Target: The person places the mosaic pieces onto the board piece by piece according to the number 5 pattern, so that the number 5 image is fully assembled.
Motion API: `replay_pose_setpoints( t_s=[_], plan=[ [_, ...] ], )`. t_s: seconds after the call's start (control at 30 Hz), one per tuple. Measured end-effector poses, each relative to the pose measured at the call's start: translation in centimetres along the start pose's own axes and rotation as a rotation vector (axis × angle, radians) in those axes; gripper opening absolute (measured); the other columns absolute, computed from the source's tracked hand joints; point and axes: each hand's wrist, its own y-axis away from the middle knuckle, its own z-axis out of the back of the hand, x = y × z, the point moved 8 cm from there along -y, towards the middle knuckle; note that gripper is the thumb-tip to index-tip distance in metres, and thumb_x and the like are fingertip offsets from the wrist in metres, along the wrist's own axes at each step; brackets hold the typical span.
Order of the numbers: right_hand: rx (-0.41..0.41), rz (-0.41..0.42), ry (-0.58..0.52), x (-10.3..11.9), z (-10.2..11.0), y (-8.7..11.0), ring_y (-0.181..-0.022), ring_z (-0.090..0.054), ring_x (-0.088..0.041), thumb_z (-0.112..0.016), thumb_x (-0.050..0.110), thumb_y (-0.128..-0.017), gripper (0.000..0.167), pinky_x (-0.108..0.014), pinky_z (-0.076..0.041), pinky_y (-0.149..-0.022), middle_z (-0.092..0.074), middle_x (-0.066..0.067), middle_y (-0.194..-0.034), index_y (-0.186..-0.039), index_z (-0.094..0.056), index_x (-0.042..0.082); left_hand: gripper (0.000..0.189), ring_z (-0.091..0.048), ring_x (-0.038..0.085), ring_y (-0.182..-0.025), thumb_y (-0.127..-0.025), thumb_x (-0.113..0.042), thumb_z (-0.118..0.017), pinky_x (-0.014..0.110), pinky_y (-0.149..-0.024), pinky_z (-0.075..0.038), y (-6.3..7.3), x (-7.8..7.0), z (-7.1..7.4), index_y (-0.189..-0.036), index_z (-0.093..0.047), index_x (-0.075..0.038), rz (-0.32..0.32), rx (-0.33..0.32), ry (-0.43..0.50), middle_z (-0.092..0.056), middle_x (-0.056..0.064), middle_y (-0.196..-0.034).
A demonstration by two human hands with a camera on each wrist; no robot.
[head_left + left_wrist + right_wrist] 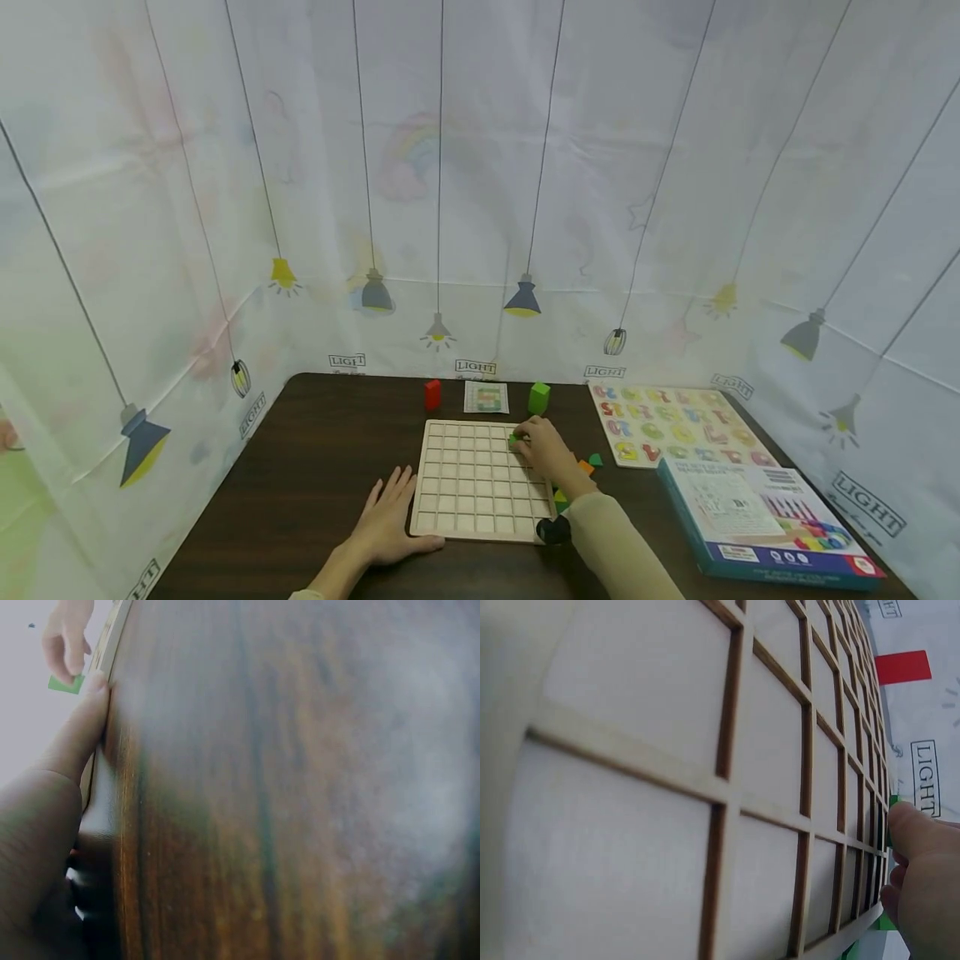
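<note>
A person's right hand pinches a small green piece over the far right part of a wooden grid board — grip closed on it, though whether it touches a cell floor cannot be told. The left hand, fingers spread, rests on the dark surface, its thumb against the board's near left corner. The step in hand appears to be placing the piece; the next move would call for squaring it within a cell, then letting go. Bare wood shows in the cells in view — others are hidden beneath the right hand. An orange piece lies beside the board. The printed box, at right, hides any contents.
</note>
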Motion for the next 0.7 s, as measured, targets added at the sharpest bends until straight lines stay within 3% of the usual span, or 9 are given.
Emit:
replay_pose_setpoints(
  t_s=[0.3,0.7],
  plan=[
    [0.005,0.011,0.019,0.88,-0.08,0.01,-0.095,-0.055,-0.029,-0.068,0.011,-0.088,0.016,-0.037,-0.051,-0.074,-0.058,-0.011,-0.101,-0.101,-0.069,0.003,0.115,-0.011,0.036,-0.141,-0.071,-0.081,-0.052,0.059,-0.11,-0.008,-0.11,0.21,-0.22,-0.148,-0.026,0.001,-0.004,-0.005,-0.017,-0.019,0.021,-0.153],
    [-0.005,0.02,-0.017,0.39,-0.41,-0.48,-0.093,-0.055,-0.03,-0.069,0.009,-0.087,0.014,-0.039,-0.051,-0.076,-0.057,-0.012,-0.099,-0.099,-0.069,0.001,0.115,-0.01,0.035,-0.142,-0.07,-0.081,-0.053,0.058,-0.11,-0.006,-0.26,0.41,-0.28,-0.149,-0.025,-0.002,0.014,-0.003,-0.003,-0.018,0.019,-0.154]
  ],
)
